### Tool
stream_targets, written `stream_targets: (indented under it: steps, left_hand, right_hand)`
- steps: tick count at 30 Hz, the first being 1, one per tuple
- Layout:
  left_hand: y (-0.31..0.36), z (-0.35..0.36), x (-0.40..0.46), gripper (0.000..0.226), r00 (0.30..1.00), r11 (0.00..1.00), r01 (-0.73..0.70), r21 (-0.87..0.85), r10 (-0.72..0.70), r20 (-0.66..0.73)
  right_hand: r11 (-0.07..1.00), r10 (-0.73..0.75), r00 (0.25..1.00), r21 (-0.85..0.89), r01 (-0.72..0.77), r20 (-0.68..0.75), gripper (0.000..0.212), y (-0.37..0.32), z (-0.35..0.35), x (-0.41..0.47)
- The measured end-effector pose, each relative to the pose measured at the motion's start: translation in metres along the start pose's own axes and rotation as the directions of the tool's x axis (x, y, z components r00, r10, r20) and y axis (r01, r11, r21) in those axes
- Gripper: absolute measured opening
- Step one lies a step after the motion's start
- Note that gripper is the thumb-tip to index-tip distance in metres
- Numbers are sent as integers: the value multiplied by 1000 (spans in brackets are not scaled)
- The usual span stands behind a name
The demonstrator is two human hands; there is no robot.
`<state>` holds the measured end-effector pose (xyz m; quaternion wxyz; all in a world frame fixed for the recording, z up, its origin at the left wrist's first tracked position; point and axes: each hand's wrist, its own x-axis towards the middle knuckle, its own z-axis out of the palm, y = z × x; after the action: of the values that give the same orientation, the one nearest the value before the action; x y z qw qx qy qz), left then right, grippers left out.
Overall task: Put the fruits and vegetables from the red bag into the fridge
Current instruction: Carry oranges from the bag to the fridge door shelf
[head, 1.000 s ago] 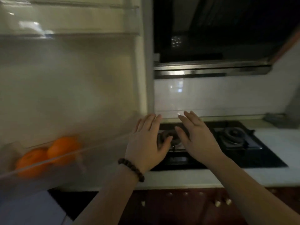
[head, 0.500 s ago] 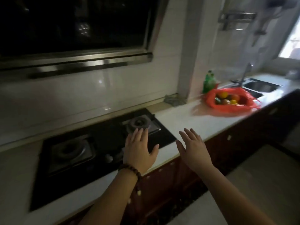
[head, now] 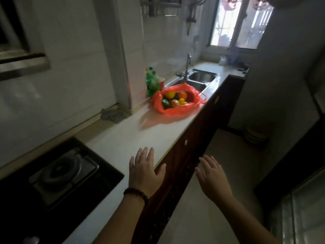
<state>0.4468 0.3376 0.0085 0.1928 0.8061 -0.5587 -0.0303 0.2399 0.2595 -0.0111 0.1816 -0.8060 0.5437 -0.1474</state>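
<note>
The left hand (head: 145,170) is hovering flat and empty above the counter (head: 123,141); the right hand (head: 212,175) is spreading its fingers over the floor, also empty. Farther along, the red bag (head: 177,100) is lying open beside the sink (head: 202,78), its fruit awaiting collection.

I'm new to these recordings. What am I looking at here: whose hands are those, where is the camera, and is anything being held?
There is no machine: a person wears a wide-angle camera on the head, looking forward and down. The left hand, with a bead bracelet, and the right hand are both open and hold nothing. On the counter lies an open red bag of fruit and vegetables, beside green bottles and a sink. A stove sits at the left.
</note>
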Motion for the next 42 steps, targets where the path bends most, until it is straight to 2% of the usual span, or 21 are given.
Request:
stream_targets:
  steps: [5, 14, 20, 26, 32, 36, 42]
  left_hand:
    - [3, 28, 103, 70, 999, 998, -48, -47, 49, 13]
    - [23, 59, 245, 71, 995, 996, -74, -58, 77, 61]
    - [48, 100, 324, 73, 994, 996, -60, -62, 65, 87]
    - [83, 147, 416, 71, 999, 998, 21, -57, -19, 40]
    - [108, 167, 489, 66, 976, 975, 218, -38, -218, -16]
    - [114, 177, 514, 60, 950, 950, 308, -41, -310, -41]
    - [108, 194, 553, 49, 938, 940, 342, -2, -342, -62]
  right_hand:
    - [997, 77, 996, 25, -76, -46, 52, 17, 4, 86]
    - [985, 159, 987, 76, -156, -23, 52, 34, 6, 210]
    - [984, 144, 990, 105, -143, 3, 53, 69, 0, 298]
    - [995, 22, 999, 92, -26, 47, 54, 122, -12, 417]
    - [977, -212, 969, 2, 213, 124, 55, 169, -40, 528]
    - [962, -268, 944, -7, 275, 195, 56, 172, -44, 584]
    - [930, -356, 888, 22, 366, 290, 58, 163, -29, 649]
